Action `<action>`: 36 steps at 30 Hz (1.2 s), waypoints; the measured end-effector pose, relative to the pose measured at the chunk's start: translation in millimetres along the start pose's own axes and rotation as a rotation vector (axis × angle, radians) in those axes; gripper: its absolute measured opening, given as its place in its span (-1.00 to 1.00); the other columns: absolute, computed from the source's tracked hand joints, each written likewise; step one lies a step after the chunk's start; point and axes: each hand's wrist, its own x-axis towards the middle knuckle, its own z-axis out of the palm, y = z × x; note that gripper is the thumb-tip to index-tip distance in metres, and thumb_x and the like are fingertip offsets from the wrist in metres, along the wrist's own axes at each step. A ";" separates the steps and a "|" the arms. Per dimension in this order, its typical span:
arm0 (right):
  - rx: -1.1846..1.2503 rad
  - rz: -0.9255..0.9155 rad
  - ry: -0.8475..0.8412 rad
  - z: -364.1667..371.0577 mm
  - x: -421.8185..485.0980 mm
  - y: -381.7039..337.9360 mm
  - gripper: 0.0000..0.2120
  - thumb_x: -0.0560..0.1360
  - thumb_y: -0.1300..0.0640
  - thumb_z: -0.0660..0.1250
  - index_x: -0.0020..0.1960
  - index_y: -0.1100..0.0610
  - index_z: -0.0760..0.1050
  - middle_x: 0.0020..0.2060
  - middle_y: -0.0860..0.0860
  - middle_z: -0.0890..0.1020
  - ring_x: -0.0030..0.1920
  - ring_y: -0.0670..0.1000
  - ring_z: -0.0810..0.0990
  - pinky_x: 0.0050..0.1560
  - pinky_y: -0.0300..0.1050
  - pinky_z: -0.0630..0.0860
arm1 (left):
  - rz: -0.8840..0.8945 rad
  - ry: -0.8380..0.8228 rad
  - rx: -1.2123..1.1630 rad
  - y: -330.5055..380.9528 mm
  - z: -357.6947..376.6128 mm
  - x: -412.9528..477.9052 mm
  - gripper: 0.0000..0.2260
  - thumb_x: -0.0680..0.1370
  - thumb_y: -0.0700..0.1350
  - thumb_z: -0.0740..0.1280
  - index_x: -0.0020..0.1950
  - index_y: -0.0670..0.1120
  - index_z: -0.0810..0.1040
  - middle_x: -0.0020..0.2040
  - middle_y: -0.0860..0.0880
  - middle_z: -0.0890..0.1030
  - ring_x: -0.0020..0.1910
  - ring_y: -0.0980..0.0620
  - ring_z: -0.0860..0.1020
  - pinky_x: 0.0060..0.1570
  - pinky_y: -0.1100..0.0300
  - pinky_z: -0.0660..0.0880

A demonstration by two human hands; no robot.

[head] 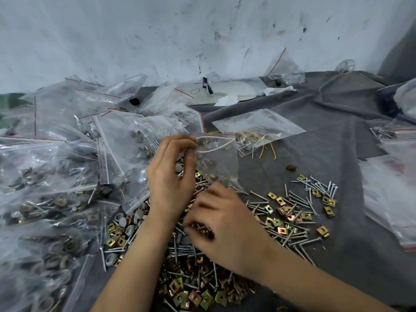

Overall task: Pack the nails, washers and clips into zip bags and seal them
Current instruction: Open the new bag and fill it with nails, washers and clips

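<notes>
The left hand [172, 174] pinches the mouth of a small clear plastic zip bag [219, 164] and holds it open above the grey cloth surface [337, 266]. The right hand [227, 233] is blurry over the pile of silver nails and brass square clips [191, 284]. Its grip looks curled, but I cannot tell if it holds any. The bag mouth is near, at twelve o'clock from it.

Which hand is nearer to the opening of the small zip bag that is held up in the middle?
Left. The left hand pinches the zip bag at its opening. The right hand is lower, over the loose clips and nails, blurred, apparently gripping some clips.
</notes>
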 end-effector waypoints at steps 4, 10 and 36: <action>-0.072 0.090 -0.232 15.8 -4.1 -0.2 -0.73 0.57 -0.02 0.19 0.16 0.06 0.53 0.07 -0.02 0.45 0.22 0.02 0.23 0.27 -0.02 0.22 | -0.010 -0.002 -0.038 -0.9 0.6 -1.1 -0.87 0.56 -0.31 0.20 -0.07 -0.29 0.54 -0.04 -0.05 0.55 -0.04 -0.04 0.58 -0.06 -0.02 0.55; -0.259 0.072 -0.244 18.9 2.3 -10.4 -0.78 0.52 0.09 0.27 0.09 0.15 0.57 0.11 0.07 0.46 0.24 0.12 0.21 0.27 0.06 0.18 | -0.015 -0.003 -0.040 -2.3 0.4 -1.6 -0.86 0.56 -0.30 0.20 -0.06 -0.28 0.55 -0.04 -0.05 0.56 -0.04 -0.03 0.58 -0.08 -0.02 0.55; -0.113 0.280 0.145 -67.7 47.6 50.8 -0.73 0.40 -0.16 0.40 -0.04 0.01 0.62 0.21 -0.13 0.44 0.22 -0.05 0.28 0.27 -0.03 0.26 | 0.022 -0.070 -0.008 4.4 0.7 -0.5 -0.84 0.57 -0.25 0.23 -0.03 -0.29 0.57 -0.02 -0.07 0.57 0.00 0.04 0.56 -0.01 0.15 0.54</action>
